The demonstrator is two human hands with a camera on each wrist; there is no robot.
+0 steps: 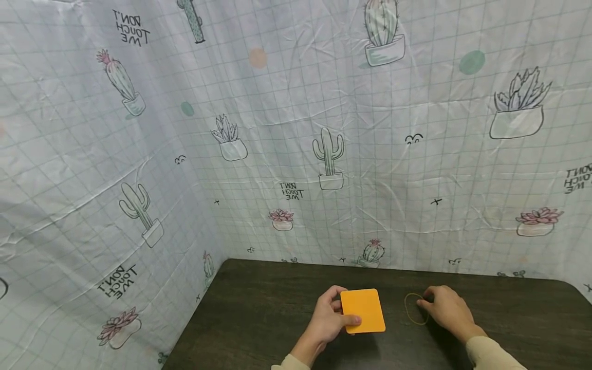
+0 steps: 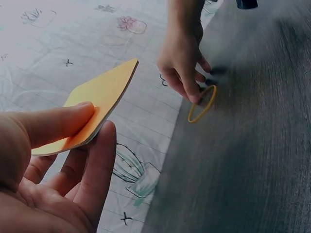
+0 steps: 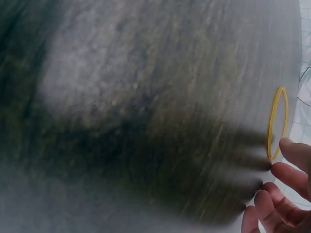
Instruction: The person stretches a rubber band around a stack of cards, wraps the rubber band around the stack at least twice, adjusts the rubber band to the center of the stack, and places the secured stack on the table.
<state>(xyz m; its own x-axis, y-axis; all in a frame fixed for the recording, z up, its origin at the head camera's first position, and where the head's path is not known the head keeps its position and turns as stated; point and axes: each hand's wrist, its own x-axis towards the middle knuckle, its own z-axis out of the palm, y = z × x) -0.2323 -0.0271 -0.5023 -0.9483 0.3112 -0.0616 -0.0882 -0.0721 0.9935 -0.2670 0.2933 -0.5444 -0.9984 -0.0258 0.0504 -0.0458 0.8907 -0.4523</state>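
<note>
My left hand (image 1: 325, 319) holds a flat orange square card (image 1: 365, 308) with rounded corners. The thumb lies across its face and the fingers support it from behind; in the left wrist view the card (image 2: 109, 87) shows a thin pale edge. Over to the right, my right hand (image 1: 448, 308) is low at the tabletop, beside a thin yellow rubber band (image 1: 407, 308). In the right wrist view, the band (image 3: 271, 121) lies as a loose loop, with thumb and index fingertips (image 3: 286, 145) at its near end, slightly apart. Whether they touch the band is unclear.
Both hands are over a dark wood-grain table (image 1: 259, 303). A pale grid-patterned cloth (image 1: 277, 154) printed with cacti hangs behind the table and along its left side. A small dark object (image 2: 247, 4) shows at the top of the left wrist view.
</note>
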